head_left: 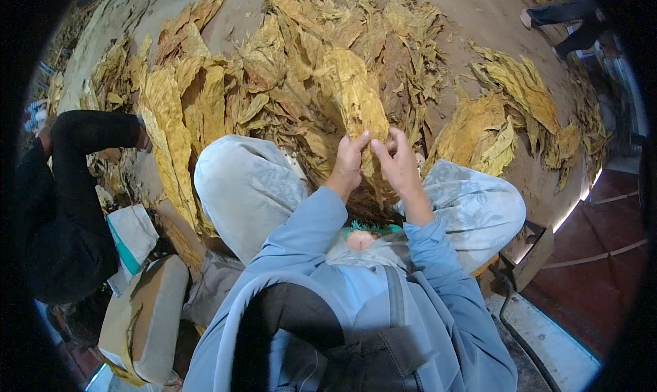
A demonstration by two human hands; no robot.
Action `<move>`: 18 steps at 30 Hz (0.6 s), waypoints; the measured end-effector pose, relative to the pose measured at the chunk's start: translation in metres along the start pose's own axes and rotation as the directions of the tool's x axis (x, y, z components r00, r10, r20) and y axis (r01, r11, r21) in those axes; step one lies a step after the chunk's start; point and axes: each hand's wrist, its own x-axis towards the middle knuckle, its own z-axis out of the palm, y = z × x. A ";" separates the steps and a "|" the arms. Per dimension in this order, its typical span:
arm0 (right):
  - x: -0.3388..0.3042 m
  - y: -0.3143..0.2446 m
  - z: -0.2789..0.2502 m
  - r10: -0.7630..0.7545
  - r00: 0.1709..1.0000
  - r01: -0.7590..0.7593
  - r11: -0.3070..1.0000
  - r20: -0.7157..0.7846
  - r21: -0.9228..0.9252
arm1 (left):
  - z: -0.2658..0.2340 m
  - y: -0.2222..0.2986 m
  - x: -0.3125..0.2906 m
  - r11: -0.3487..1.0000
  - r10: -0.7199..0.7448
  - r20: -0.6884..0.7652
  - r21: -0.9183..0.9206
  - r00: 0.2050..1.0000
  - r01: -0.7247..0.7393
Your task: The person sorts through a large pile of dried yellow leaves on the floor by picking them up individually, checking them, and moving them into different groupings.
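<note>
A long, wrinkled yellow dried leaf (350,94), like tobacco, stands up in front of me between my knees. My left hand (348,163) pinches its lower end between thumb and fingers. Close beside it, my right hand (400,165) has its thumb and fingers bent around the same end. The stem end hangs below both hands and is partly hidden. Right behind lies a big heap of dried leaves (287,105), brown and yellow, spread over the ground.
Bundles of yellow leaves lie left (168,132) and right (472,128). Another person in dark clothes (61,207) sits at my left, near a worn padded seat (161,317). Somebody's dark-trousered legs (564,22) show at the far right. A wooden board (535,258) stands beside my right knee.
</note>
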 end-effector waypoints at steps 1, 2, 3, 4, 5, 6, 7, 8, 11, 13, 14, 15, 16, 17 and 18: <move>-0.008 -0.006 0.001 -0.171 0.980 0.169 0.985 -0.104 -0.028 | 0.006 0.003 -0.003 0.999 0.045 -0.002 -0.011 0.999 -0.045; -0.016 -0.009 0.001 -0.335 0.920 0.327 0.942 -0.202 -0.073 | 0.010 0.008 -0.006 0.999 -0.011 -0.002 -0.043 1.000 0.011; -0.022 -0.011 -0.003 -0.392 0.913 0.364 0.908 -0.115 -0.208 | 0.020 0.017 -0.013 0.994 -0.072 0.005 -0.079 0.997 0.072; -0.030 -0.015 -0.005 -0.360 0.931 0.344 0.922 -0.065 -0.178 | 0.026 0.022 -0.017 0.985 -0.133 0.013 -0.112 0.991 0.134; -0.039 -0.021 -0.007 -0.327 0.945 0.321 0.935 -0.017 -0.148 | 0.030 0.020 -0.018 0.968 -0.125 0.091 -0.205 0.988 0.142; -0.045 -0.027 -0.011 -0.293 0.956 0.294 0.947 0.028 -0.129 | 0.035 0.018 -0.019 0.975 -0.131 0.105 -0.168 0.986 0.147; -0.050 -0.028 -0.016 -0.265 0.964 0.265 0.964 0.011 0.008 | 0.040 0.017 -0.022 0.980 -0.139 0.121 -0.129 0.983 0.154; -0.053 -0.034 -0.024 -0.195 0.980 0.193 0.979 0.031 0.065 | 0.045 0.017 -0.026 0.983 -0.149 0.138 -0.088 0.979 0.162; -0.065 -0.042 -0.067 -0.045 0.996 0.063 0.963 -0.073 0.261 | 0.066 0.014 -0.036 0.991 -0.116 0.320 -0.020 0.940 0.129; -0.070 -0.059 -0.118 0.047 0.975 0.065 0.873 -0.216 0.483 | 0.074 0.021 -0.043 0.991 -0.101 0.401 0.124 0.911 0.055; -0.076 -0.065 -0.149 0.051 0.952 0.096 0.886 -0.301 0.453 | 0.076 0.024 -0.044 0.978 -0.137 0.431 0.203 0.892 0.052; -0.083 -0.070 -0.179 0.050 0.924 0.125 0.898 -0.380 0.421 | 0.075 0.022 -0.044 0.970 -0.152 0.409 0.236 0.900 0.057; -0.089 -0.077 -0.205 -0.017 0.855 0.199 0.934 -0.519 0.296 | 0.071 0.017 -0.041 0.962 -0.157 0.386 0.268 0.909 0.053; -0.095 -0.082 -0.227 -0.041 0.825 0.225 0.939 -0.564 0.261 | 0.068 0.013 -0.039 0.952 -0.173 0.344 0.299 0.923 0.067; -0.103 -0.080 -0.246 -0.061 0.788 0.253 0.939 -0.613 0.232 | 0.067 0.009 -0.039 0.936 -0.192 0.302 0.343 0.934 0.082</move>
